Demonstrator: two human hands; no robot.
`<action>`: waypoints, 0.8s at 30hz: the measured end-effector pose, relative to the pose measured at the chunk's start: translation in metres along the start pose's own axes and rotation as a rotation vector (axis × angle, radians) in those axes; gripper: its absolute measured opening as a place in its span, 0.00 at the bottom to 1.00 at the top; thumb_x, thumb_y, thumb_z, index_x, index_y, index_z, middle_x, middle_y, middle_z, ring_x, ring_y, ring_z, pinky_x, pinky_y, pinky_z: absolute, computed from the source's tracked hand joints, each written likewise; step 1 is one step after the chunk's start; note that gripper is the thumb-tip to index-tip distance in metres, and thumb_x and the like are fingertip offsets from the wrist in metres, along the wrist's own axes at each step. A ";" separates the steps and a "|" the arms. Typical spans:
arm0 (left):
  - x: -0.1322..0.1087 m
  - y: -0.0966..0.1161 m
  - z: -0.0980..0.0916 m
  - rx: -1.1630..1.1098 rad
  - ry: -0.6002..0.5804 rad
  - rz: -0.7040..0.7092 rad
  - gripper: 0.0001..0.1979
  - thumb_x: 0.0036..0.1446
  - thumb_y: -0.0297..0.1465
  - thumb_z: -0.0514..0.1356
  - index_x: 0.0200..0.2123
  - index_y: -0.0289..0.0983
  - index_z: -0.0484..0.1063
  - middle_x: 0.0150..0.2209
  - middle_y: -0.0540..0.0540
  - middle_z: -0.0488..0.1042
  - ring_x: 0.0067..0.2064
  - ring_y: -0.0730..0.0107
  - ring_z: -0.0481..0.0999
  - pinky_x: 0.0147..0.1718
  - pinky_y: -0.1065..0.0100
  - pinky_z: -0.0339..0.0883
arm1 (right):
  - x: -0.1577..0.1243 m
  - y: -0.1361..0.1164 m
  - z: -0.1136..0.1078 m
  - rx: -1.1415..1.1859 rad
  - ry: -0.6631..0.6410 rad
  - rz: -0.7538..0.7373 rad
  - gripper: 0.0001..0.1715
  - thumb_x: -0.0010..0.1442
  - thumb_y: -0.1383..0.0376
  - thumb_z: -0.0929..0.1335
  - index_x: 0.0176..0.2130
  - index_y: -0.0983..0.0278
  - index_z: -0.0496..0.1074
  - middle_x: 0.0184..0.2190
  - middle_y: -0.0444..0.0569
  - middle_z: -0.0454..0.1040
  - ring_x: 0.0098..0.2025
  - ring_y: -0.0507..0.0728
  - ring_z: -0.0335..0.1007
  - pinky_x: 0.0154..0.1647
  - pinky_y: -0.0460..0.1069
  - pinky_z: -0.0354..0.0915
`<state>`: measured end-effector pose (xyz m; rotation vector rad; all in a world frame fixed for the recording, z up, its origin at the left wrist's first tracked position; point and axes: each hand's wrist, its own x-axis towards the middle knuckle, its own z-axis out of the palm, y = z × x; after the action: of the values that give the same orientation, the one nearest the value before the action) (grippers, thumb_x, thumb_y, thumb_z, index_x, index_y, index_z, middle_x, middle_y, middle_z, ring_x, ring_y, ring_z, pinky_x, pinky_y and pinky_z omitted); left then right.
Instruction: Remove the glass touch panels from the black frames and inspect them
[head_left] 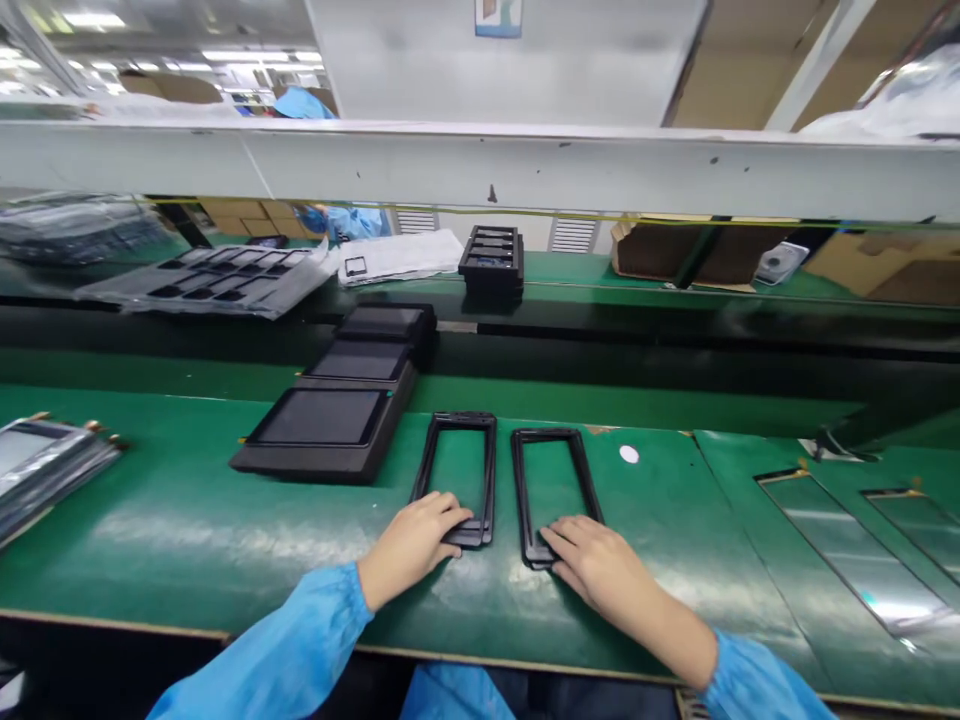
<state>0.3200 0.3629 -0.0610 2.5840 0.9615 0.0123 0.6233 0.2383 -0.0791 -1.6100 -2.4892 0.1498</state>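
Two small stacks of black rectangular frames lie side by side on the green bench top. My left hand (420,537) grips the near left corner of the left stack of black frames (490,470), its thumb at the near edge and its fingers over the side. The frames in that stack sit slightly out of line. At the near right corner of the right stack of black frames (520,490), my right hand (596,562) has its fingers bent around the edge. My fingers hide parts of both corners.
Dark screen panels (319,416) rest in a black foam holder left of the frames. Glass panels (847,545) lie at the right, wrapped panels (45,465) at the far left. Behind, a shelf holds a clear tray (217,280) and black trays (492,262). A white beam (480,165) crosses above.
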 end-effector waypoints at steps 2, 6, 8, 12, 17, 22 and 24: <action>0.006 0.002 0.001 -0.001 0.010 0.011 0.22 0.59 0.26 0.71 0.56 0.42 0.78 0.50 0.42 0.80 0.53 0.49 0.78 0.53 0.55 0.72 | 0.004 -0.003 0.012 -0.004 0.011 0.040 0.18 0.67 0.72 0.71 0.56 0.65 0.79 0.49 0.57 0.85 0.49 0.64 0.83 0.50 0.56 0.79; 0.008 0.007 -0.008 0.024 0.009 0.018 0.27 0.56 0.29 0.73 0.60 0.41 0.78 0.52 0.41 0.80 0.54 0.48 0.79 0.53 0.54 0.74 | 0.019 0.000 0.022 0.028 0.066 0.088 0.17 0.68 0.71 0.71 0.56 0.64 0.79 0.49 0.56 0.85 0.49 0.63 0.83 0.49 0.54 0.78; 0.007 0.012 -0.018 -0.013 0.070 0.014 0.30 0.56 0.34 0.73 0.62 0.40 0.76 0.57 0.39 0.78 0.57 0.46 0.78 0.57 0.53 0.73 | 0.022 0.000 0.023 0.054 0.096 0.097 0.15 0.68 0.71 0.72 0.53 0.64 0.80 0.49 0.56 0.85 0.47 0.63 0.83 0.48 0.54 0.78; 0.017 0.025 -0.039 -0.305 0.330 -0.044 0.19 0.65 0.38 0.63 0.56 0.41 0.82 0.56 0.39 0.80 0.57 0.48 0.78 0.61 0.50 0.69 | 0.021 -0.002 0.024 0.112 0.152 0.122 0.13 0.68 0.70 0.71 0.52 0.62 0.80 0.52 0.55 0.84 0.48 0.61 0.83 0.48 0.52 0.78; 0.064 0.037 -0.043 -0.700 0.411 -0.127 0.16 0.59 0.40 0.67 0.47 0.41 0.86 0.51 0.41 0.84 0.54 0.50 0.80 0.60 0.50 0.71 | 0.017 -0.005 0.019 0.165 0.227 0.195 0.11 0.68 0.70 0.72 0.49 0.62 0.81 0.45 0.52 0.85 0.44 0.62 0.84 0.44 0.52 0.77; 0.113 0.055 -0.040 -1.026 0.401 -0.191 0.24 0.57 0.47 0.69 0.49 0.34 0.81 0.48 0.33 0.85 0.49 0.50 0.85 0.48 0.51 0.79 | 0.000 -0.019 0.009 0.182 0.338 0.195 0.10 0.69 0.70 0.72 0.48 0.59 0.80 0.41 0.49 0.84 0.42 0.60 0.82 0.44 0.51 0.76; 0.121 0.069 -0.043 -1.166 0.383 -0.191 0.25 0.58 0.49 0.69 0.46 0.33 0.80 0.45 0.32 0.85 0.42 0.55 0.86 0.42 0.56 0.81 | -0.015 -0.028 0.009 0.177 0.368 0.165 0.09 0.69 0.68 0.72 0.47 0.57 0.81 0.40 0.48 0.84 0.40 0.58 0.82 0.42 0.50 0.76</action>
<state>0.4499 0.4060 -0.0118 1.4217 0.9119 0.7859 0.6021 0.2133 -0.0840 -1.6012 -2.0128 0.0833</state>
